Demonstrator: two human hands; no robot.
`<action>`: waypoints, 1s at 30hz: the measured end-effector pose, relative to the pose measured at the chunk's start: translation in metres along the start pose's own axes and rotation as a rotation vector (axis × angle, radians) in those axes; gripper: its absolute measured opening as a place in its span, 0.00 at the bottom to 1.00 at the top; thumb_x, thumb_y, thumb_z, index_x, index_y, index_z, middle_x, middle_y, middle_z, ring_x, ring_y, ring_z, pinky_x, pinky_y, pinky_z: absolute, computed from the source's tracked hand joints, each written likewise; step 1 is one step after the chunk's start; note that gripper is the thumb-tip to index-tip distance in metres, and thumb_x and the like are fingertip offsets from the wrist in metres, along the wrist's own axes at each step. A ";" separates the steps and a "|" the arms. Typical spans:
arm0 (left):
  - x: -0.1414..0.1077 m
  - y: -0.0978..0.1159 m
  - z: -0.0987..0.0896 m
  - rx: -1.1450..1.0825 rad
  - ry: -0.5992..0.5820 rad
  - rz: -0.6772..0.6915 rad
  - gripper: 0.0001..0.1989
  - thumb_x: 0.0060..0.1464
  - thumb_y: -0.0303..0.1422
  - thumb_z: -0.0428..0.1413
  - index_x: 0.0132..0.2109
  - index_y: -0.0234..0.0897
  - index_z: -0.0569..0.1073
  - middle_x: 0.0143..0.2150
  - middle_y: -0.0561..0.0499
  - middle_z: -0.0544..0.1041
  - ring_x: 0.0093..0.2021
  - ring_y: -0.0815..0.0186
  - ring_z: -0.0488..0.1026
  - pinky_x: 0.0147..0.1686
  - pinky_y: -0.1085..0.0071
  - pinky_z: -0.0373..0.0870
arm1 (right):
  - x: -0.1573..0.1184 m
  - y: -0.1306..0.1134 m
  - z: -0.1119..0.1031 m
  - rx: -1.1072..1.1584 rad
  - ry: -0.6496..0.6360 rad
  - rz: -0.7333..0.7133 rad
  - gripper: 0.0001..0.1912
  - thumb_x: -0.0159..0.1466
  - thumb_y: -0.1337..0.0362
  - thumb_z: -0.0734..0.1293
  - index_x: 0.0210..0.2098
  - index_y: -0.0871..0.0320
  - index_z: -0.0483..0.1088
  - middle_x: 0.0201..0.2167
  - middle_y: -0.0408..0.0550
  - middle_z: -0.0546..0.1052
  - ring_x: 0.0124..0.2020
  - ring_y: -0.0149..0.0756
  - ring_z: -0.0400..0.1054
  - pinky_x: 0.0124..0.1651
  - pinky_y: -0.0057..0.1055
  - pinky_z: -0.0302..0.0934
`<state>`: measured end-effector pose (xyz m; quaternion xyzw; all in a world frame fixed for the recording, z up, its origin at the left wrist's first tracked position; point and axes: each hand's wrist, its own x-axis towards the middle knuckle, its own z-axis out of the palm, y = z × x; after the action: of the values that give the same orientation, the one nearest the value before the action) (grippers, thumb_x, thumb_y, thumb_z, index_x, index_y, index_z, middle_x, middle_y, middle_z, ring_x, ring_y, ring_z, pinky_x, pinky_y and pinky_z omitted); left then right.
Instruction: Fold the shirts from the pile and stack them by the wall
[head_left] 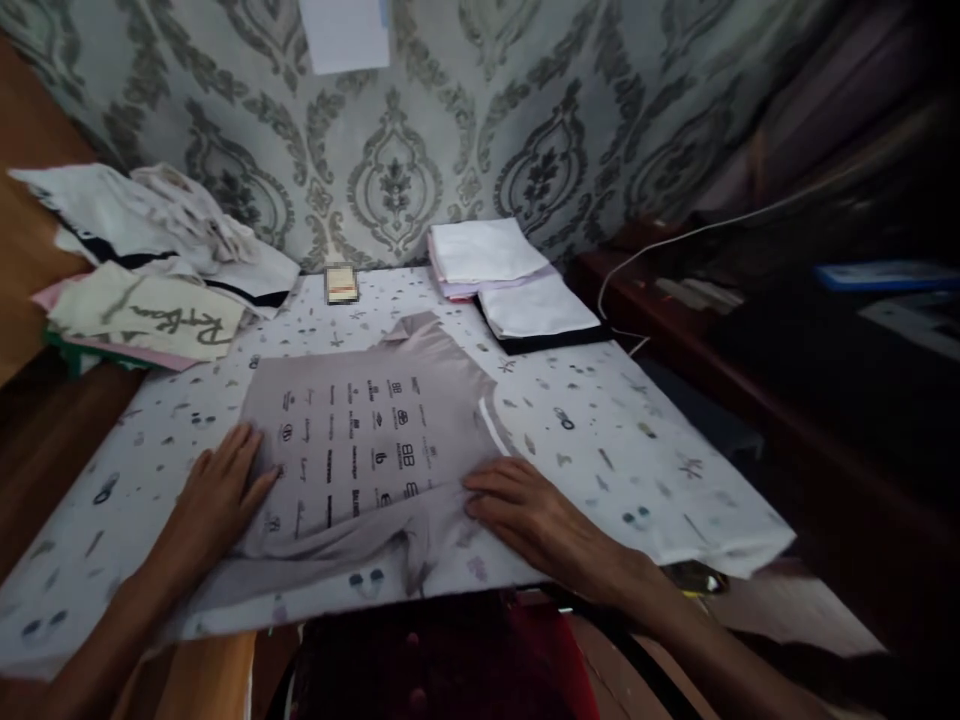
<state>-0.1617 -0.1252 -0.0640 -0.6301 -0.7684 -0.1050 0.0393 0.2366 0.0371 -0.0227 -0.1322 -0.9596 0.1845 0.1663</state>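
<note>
A greyish-mauve T-shirt [375, 430] with rows of dark printed logos lies spread on the table, its near side rumpled into folds. My left hand [223, 483] rests at the shirt's left edge, fingers stretched out and thumb apart on the cloth. On the right, my right hand [517, 505] lies flat over the shirt near a white stripe, its fingers extended. Neither hand visibly grips the fabric, though the undersides of the fingers are hidden.
A loose heap of clothes [172, 250] sits at the table's back left. Folded white garments [491, 250] are stacked at the back right. A small yellowish box [341, 284] stands near the wall. The patterned tablecloth [652, 450] hangs past the table's edge. A white cable [675, 240] runs at the right.
</note>
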 end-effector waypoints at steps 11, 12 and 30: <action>-0.023 0.049 -0.031 -0.379 -0.223 0.136 0.17 0.64 0.47 0.48 0.55 0.55 0.74 0.59 0.52 0.74 0.60 0.54 0.70 0.60 0.56 0.70 | 0.001 -0.007 -0.018 0.178 -0.084 0.048 0.11 0.70 0.60 0.63 0.46 0.57 0.74 0.51 0.53 0.76 0.55 0.39 0.69 0.62 0.46 0.60; -0.012 0.051 -0.032 -0.394 -0.219 0.127 0.18 0.65 0.46 0.47 0.56 0.54 0.73 0.60 0.51 0.73 0.61 0.54 0.70 0.60 0.56 0.70 | 0.011 -0.005 -0.019 0.177 -0.095 0.061 0.12 0.70 0.60 0.63 0.48 0.57 0.73 0.53 0.54 0.75 0.56 0.40 0.68 0.61 0.45 0.61; 0.132 -0.032 0.012 -0.101 -0.064 0.109 0.28 0.66 0.48 0.41 0.65 0.39 0.65 0.69 0.41 0.64 0.67 0.51 0.61 0.64 0.50 0.59 | 0.133 0.147 -0.013 0.240 0.162 0.545 0.18 0.64 0.69 0.66 0.53 0.60 0.72 0.52 0.57 0.75 0.50 0.43 0.71 0.56 0.43 0.64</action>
<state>-0.2189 -0.0014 -0.0542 -0.6753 -0.7275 -0.1209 -0.0115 0.1482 0.2149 -0.0341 -0.3784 -0.8438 0.3232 0.2009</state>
